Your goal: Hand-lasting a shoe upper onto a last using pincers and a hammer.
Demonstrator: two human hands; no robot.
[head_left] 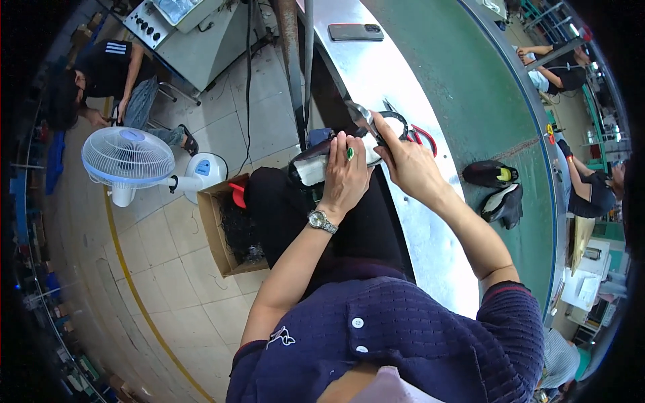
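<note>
A dark shoe (308, 171) with a pale sole turned upward lies across my lap, beside the metal bench edge. My left hand (346, 176) presses on it, fingers together, and a green-stoned ring and a watch show on that hand and wrist. My right hand (411, 163) is closed round a hand tool with a shiny metal head (359, 114), held just above the shoe; its exact kind is unclear. Next to the right hand, on the bench, lie a red-handled tool (427, 140) and a black ring-shaped thing (398, 122).
A phone (356, 31) lies on the metal bench (430, 232). Beyond it runs a green belt (463, 87) carrying two dark shoes (490, 173). At left stand a cardboard box (213, 232) of black scraps and a fan (127, 158). A seated person (107, 80) works farther left.
</note>
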